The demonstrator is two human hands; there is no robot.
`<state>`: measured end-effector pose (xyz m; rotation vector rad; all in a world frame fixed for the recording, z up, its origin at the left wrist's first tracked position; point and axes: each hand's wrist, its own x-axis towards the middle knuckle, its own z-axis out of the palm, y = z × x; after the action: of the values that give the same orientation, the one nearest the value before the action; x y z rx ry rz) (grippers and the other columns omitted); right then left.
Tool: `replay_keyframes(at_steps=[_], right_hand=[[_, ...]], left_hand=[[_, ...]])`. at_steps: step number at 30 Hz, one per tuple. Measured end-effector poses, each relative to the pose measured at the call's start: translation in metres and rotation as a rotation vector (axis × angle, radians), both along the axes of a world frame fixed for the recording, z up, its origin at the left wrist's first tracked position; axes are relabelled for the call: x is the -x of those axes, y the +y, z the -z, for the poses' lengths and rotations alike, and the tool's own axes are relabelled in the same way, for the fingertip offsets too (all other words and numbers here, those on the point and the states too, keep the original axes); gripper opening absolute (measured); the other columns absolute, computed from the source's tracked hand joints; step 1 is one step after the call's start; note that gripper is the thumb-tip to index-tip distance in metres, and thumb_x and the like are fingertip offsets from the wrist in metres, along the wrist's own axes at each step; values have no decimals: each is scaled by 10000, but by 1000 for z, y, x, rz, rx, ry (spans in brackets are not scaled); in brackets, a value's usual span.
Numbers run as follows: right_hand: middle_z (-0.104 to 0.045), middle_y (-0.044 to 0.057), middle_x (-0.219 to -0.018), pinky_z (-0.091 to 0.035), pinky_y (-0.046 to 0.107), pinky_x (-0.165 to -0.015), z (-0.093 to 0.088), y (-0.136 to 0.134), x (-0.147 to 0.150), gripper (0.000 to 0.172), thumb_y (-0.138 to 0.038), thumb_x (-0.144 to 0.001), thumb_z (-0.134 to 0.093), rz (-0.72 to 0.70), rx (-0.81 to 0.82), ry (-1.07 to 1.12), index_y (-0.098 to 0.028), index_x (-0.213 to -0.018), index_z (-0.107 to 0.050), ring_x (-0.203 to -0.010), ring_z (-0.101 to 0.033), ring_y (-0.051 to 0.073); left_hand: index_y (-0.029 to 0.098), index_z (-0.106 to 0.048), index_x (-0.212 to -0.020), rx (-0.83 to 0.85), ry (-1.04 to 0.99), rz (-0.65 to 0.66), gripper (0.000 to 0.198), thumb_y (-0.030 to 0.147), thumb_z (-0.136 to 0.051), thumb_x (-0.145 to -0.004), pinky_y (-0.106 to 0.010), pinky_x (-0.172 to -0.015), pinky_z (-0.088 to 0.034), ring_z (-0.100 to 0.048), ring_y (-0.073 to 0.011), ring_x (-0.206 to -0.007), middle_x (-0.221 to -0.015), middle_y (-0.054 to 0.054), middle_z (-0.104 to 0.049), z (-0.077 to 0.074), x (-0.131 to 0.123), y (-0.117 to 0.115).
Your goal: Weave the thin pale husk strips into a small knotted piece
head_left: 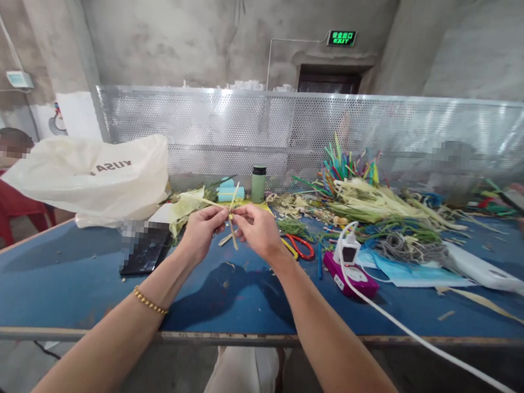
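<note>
My left hand (203, 228) and my right hand (259, 228) are raised together above the blue table (72, 289). Both pinch thin pale straw strips (232, 215), which cross between the fingertips. One strip points up, another runs left toward pale green husk pieces (187, 205). A gold bead bracelet (150, 302) is on my left wrist. Red-handled scissors (301, 245) lie on the table just right of my right hand.
A black phone (148, 250) lies left of my hands, beside a white plastic bag (92, 174). A green flask (258, 184), a magenta power bank (351, 276) with white cable, and piles of husks and coloured strips (373, 201) fill the right. A person sits far left.
</note>
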<state>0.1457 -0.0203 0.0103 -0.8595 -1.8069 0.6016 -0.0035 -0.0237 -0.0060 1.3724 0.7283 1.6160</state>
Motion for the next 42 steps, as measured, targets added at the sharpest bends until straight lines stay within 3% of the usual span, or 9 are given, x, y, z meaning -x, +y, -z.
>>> replay_keyframes(at_steps=[7, 20, 29, 34, 38, 42], right_hand=[[-596, -17, -611, -405, 217, -561, 3, 2, 2, 60, -183, -760, -529, 167, -174, -77, -173, -762, -588, -550, -527, 102], [-518, -39, -572, -308, 208, -531, 1, -1, 1, 107, -190, -784, -503, 124, -330, -145, -185, -687, -549, -524, -431, 91], [-563, -22, -607, -336, 210, -553, 3, 0, 4, 118, -223, -828, -510, 128, -312, -120, -181, -736, -571, -541, -465, 100], [-597, -1, -634, -356, 219, -579, 6, 0, 6, 111, -152, -802, -500, 136, -326, -184, -169, -737, -587, -566, -491, 110], [-618, 7, -658, -372, 221, -613, 1, 1, 2, 179, -204, -819, -511, 105, -234, -169, -161, -677, -612, -615, -522, 112], [-587, 3, -607, -375, 226, -588, -3, 6, -2, 272, -354, -790, -589, 136, -79, 39, -152, -609, -578, -588, -511, 108]], left_hand=[[104, -682, -805, 15, -40, 93, 251, 250, -763, -617, -230, -548, -343, -463, -77, -546, -632, -4, -588, -1, -5, -1], [89, -665, -681, 64, -117, 145, 197, 230, -779, -605, -228, -533, -315, -438, -74, -525, -576, -13, -556, -2, -4, -5], [88, -681, -722, 51, -146, 139, 215, 252, -781, -625, -214, -552, -335, -447, -71, -541, -568, -4, -548, -5, -8, -8], [84, -671, -688, 124, -110, 111, 221, 225, -804, -581, -212, -522, -315, -438, -62, -524, -603, -13, -570, 0, -2, -2], [95, -647, -647, 102, -51, 52, 226, 267, -790, -611, -216, -512, -296, -413, -63, -508, -538, 11, -515, 2, 1, 1], [113, -613, -611, 63, 70, 34, 259, 320, -764, -653, -218, -512, -282, -415, -69, -519, -528, 17, -494, 2, -2, -1]])
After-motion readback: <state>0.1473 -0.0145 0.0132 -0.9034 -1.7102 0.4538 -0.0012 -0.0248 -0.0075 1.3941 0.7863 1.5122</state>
